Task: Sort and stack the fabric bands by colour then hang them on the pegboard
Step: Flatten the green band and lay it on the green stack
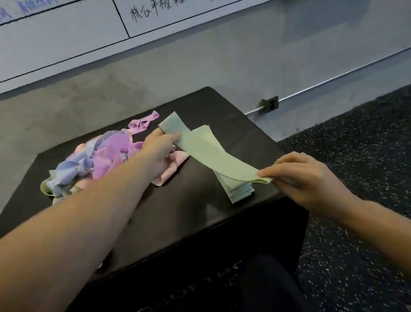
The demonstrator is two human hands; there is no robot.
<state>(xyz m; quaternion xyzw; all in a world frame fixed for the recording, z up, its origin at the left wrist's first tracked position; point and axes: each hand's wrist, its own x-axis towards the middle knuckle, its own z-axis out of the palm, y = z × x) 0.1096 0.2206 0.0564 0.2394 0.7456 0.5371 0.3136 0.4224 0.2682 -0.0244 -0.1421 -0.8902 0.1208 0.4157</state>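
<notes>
Head view looks down on a black box serving as the counter, with both forearms reaching across it. At centre right, the right hand pinches the near end of a pale green band between thumb and fingertips, just above the near end of a flat green stack that lies at the counter's right edge. The left hand, at frame centre, reaches to the band's far end; its fingers look extended and laid along or on the fabric there, though whether they pinch it I cannot tell. The band spans between the two hands, sagging slightly over the stack.

To the left of centre sits the unsorted heap — purple, lilac-blue, pink and a little green, tangled together. A loose purple band lies apart just above the heap, and a pink band lies flat under the left wrist.

Judging by this, the sorting step is in hand — green is being stacked, the other colours barely begun. The next move calls for lowering the band flat and square onto the green stack, ends matched, then letting go with both hands and drawing another band from the heap. No pegboard shows; only a whiteboard with writing runs along the top of the frame.
</notes>
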